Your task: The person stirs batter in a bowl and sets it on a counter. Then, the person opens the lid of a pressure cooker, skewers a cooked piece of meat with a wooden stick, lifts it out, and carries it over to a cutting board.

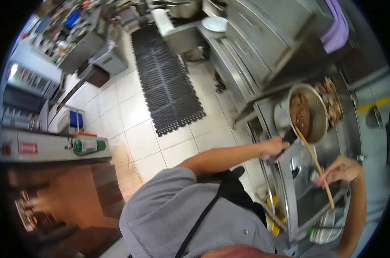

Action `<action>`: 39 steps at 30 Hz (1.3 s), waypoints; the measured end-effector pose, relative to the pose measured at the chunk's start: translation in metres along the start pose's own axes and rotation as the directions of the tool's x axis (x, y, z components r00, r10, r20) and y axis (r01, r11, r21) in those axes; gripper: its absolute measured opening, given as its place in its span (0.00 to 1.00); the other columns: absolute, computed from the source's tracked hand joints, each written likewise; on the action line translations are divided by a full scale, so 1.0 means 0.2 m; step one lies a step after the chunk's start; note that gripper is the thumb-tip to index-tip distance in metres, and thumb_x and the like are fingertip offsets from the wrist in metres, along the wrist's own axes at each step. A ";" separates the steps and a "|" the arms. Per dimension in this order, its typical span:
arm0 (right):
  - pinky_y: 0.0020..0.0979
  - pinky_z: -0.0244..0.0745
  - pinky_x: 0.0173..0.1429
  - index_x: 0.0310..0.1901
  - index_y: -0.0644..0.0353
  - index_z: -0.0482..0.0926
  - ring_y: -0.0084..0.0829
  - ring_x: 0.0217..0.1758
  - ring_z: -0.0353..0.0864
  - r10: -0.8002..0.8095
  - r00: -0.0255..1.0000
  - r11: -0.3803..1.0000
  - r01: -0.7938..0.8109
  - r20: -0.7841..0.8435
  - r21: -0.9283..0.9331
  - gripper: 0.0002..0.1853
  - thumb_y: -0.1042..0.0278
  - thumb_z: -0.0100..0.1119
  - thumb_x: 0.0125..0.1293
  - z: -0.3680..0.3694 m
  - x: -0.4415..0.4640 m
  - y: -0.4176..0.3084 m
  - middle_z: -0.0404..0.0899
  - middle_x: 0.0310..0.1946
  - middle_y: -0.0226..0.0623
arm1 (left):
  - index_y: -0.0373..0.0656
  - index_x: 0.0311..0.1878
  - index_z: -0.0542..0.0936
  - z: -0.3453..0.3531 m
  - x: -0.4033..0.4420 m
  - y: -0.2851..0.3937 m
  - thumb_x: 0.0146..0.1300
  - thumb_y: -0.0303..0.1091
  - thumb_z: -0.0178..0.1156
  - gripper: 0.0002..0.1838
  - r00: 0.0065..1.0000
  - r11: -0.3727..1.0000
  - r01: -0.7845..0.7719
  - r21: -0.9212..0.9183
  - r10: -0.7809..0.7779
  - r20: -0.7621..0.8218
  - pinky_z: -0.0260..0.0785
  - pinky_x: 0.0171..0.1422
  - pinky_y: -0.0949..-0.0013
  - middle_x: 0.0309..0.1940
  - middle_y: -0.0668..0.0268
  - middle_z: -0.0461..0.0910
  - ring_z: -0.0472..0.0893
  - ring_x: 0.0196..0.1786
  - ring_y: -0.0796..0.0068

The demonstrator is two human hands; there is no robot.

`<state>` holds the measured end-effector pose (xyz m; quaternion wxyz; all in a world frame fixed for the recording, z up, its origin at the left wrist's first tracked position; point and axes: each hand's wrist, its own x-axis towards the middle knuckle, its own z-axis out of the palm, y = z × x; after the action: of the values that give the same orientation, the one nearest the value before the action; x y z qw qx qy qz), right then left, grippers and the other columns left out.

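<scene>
A metal saucepan (324,114) is tilted over the steel sink counter, with a brown, saucy food (300,115) inside it. My left hand (274,148) is closed around the pan's black handle (289,136). In my right hand (343,170) is a long wooden spoon (311,150), gripped between the fingers. One end of the spoon reaches to the pan's rim and food; its other end points down toward a stack of pale dishes (326,230). Behind the pan lies a heap of brownish food pieces (331,103).
The steel sink (309,189) runs along my front. Steel drawers (259,34) and a white plate (214,24) are at upper right. A black rubber mat (165,81) lies on the tiled floor. A purple cloth (336,30) hangs above; a green cylinder (89,146) is at left.
</scene>
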<state>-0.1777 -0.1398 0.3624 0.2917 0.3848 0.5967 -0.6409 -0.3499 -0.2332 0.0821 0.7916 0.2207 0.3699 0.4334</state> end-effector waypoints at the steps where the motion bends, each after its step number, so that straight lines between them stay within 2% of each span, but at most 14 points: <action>1: 0.31 0.81 0.50 0.37 0.72 0.84 0.34 0.39 0.86 -0.022 1.000 0.999 0.022 0.015 -0.045 0.07 0.76 0.65 0.60 -0.05 0.03 -0.03 0.85 0.33 0.44 | 0.43 0.39 0.66 0.00 -0.02 0.02 0.74 0.39 0.48 0.10 1.000 1.000 0.009 -0.015 -0.008 0.018 0.68 0.19 0.69 0.22 0.66 0.71 0.71 0.18 0.77; 3: 0.36 0.82 0.46 0.38 0.71 0.82 0.38 0.38 0.86 0.342 0.893 0.859 -0.423 -0.292 -0.288 0.07 0.79 0.64 0.57 -0.14 0.09 -0.02 0.84 0.31 0.46 | 0.43 0.40 0.66 0.02 -0.05 0.03 0.74 0.39 0.48 0.10 0.999 1.000 0.018 0.008 -0.018 -0.038 0.67 0.19 0.70 0.23 0.66 0.71 0.71 0.18 0.77; 5: 0.38 0.80 0.43 0.41 0.68 0.80 0.38 0.37 0.85 -0.060 0.846 0.487 -0.439 -0.530 -0.755 0.09 0.78 0.62 0.58 -0.20 0.11 0.10 0.83 0.32 0.44 | 0.43 0.40 0.66 0.04 -0.07 0.05 0.74 0.39 0.48 0.10 0.998 0.999 0.019 0.036 -0.016 -0.067 0.66 0.19 0.71 0.23 0.67 0.71 0.71 0.18 0.78; 6: 0.40 0.79 0.41 0.44 0.66 0.78 0.39 0.36 0.84 -0.498 0.743 -0.079 -0.552 -0.447 -0.830 0.11 0.77 0.59 0.59 -0.25 0.15 0.17 0.81 0.32 0.41 | 0.43 0.41 0.67 0.04 -0.06 0.04 0.73 0.39 0.49 0.09 0.996 0.999 0.000 0.042 0.003 -0.092 0.65 0.19 0.71 0.23 0.67 0.70 0.70 0.18 0.78; 7: 0.39 0.73 0.39 0.52 0.62 0.74 0.38 0.35 0.80 -0.653 0.647 -0.234 -0.667 -0.394 -0.707 0.16 0.74 0.53 0.61 -0.29 0.23 0.20 0.76 0.37 0.39 | 0.44 0.43 0.67 0.06 -0.06 0.03 0.73 0.39 0.50 0.09 0.993 0.999 -0.015 0.037 0.020 -0.120 0.65 0.20 0.72 0.23 0.67 0.70 0.69 0.18 0.78; 13: 0.38 0.72 0.41 0.56 0.62 0.75 0.39 0.39 0.77 -0.735 0.597 -0.658 -0.510 0.323 -0.554 0.20 0.72 0.51 0.61 -0.36 0.35 0.26 0.73 0.42 0.43 | 0.41 0.46 0.73 0.10 -0.04 -0.02 0.70 0.40 0.55 0.12 0.944 0.993 -0.088 0.080 0.109 -0.311 0.64 0.22 0.70 0.25 0.66 0.73 0.69 0.19 0.78; 17: 0.42 0.75 0.41 0.52 0.58 0.78 0.41 0.39 0.80 -0.525 0.844 -0.406 -0.360 -0.108 -0.840 0.17 0.74 0.52 0.61 -0.59 0.31 0.33 0.78 0.39 0.45 | 0.39 0.39 0.75 0.14 -0.12 0.00 0.69 0.39 0.56 0.11 0.927 0.982 -0.119 0.145 0.162 -0.338 0.64 0.23 0.66 0.23 0.65 0.73 0.70 0.20 0.73; 20: 0.45 0.71 0.35 0.40 0.64 0.79 0.47 0.24 0.76 -0.578 0.812 -0.423 -0.216 0.079 -0.880 0.10 0.69 0.52 0.64 -0.69 0.36 0.25 0.75 0.20 0.51 | 0.37 0.33 0.75 0.14 -0.12 -0.01 0.69 0.37 0.56 0.12 0.903 0.968 -0.158 0.197 0.222 -0.368 0.63 0.23 0.64 0.23 0.62 0.75 0.70 0.20 0.71; 24: 0.37 0.71 0.35 0.33 0.65 0.78 0.32 0.29 0.74 -0.227 0.961 0.315 -0.079 -0.156 -0.946 0.12 0.64 0.53 0.70 -0.52 0.09 0.02 0.79 0.27 0.40 | 0.33 0.33 0.76 0.13 -0.09 -0.02 0.69 0.34 0.55 0.13 0.893 0.971 -0.172 0.169 0.226 -0.390 0.64 0.24 0.60 0.21 0.59 0.74 0.71 0.19 0.67; 25: 0.37 0.74 0.35 0.30 0.64 0.79 0.32 0.27 0.76 -0.529 0.848 -0.096 -0.083 -0.020 -0.992 0.12 0.66 0.54 0.67 -0.53 0.09 0.09 0.80 0.26 0.40 | 0.33 0.34 0.76 0.12 -0.09 -0.03 0.69 0.34 0.55 0.12 0.893 0.971 -0.180 0.155 0.227 -0.388 0.64 0.24 0.60 0.21 0.59 0.74 0.71 0.19 0.67; 30: 0.45 0.76 0.51 0.41 0.64 0.81 0.41 0.44 0.83 -0.507 0.807 -0.427 -0.540 -0.303 -0.726 0.11 0.67 0.55 0.63 -0.24 0.07 0.13 0.83 0.37 0.50 | 0.34 0.36 0.76 0.11 -0.06 -0.03 0.69 0.34 0.55 0.11 0.894 0.976 -0.184 0.120 0.217 -0.391 0.65 0.24 0.60 0.22 0.59 0.74 0.71 0.19 0.68; 32: 0.44 0.73 0.56 0.46 0.63 0.81 0.38 0.53 0.80 -0.623 0.743 -0.719 -0.422 0.243 -0.552 0.15 0.62 0.56 0.64 -0.43 0.07 0.29 0.81 0.46 0.55 | 0.35 0.37 0.76 0.11 -0.07 -0.03 0.69 0.34 0.55 0.10 0.900 0.975 -0.175 0.139 0.216 -0.380 0.65 0.25 0.60 0.22 0.59 0.75 0.71 0.20 0.69; 36: 0.45 0.68 0.63 0.56 0.61 0.77 0.40 0.61 0.74 -0.524 0.719 0.093 -0.484 -0.456 -0.870 0.23 0.54 0.57 0.65 -0.25 0.02 0.14 0.75 0.57 0.55 | 0.39 0.38 0.74 0.11 -0.06 -0.02 0.69 0.35 0.55 0.08 0.908 0.980 -0.142 0.138 0.185 -0.377 0.63 0.25 0.63 0.23 0.61 0.74 0.70 0.21 0.71; 39: 0.47 0.67 0.64 0.61 0.60 0.73 0.44 0.64 0.71 -0.388 0.775 0.062 -0.518 -0.499 -0.853 0.28 0.49 0.55 0.66 -0.35 0.00 0.10 0.69 0.62 0.54 | 0.39 0.40 0.74 0.11 -0.06 -0.02 0.69 0.34 0.55 0.08 0.905 0.988 -0.115 0.103 0.147 -0.400 0.63 0.25 0.63 0.24 0.62 0.74 0.70 0.21 0.71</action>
<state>-0.1510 -0.0720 0.3515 0.2861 0.2928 0.9024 0.1342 -0.3358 -0.2455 0.0980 0.6574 0.1805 0.5271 0.5074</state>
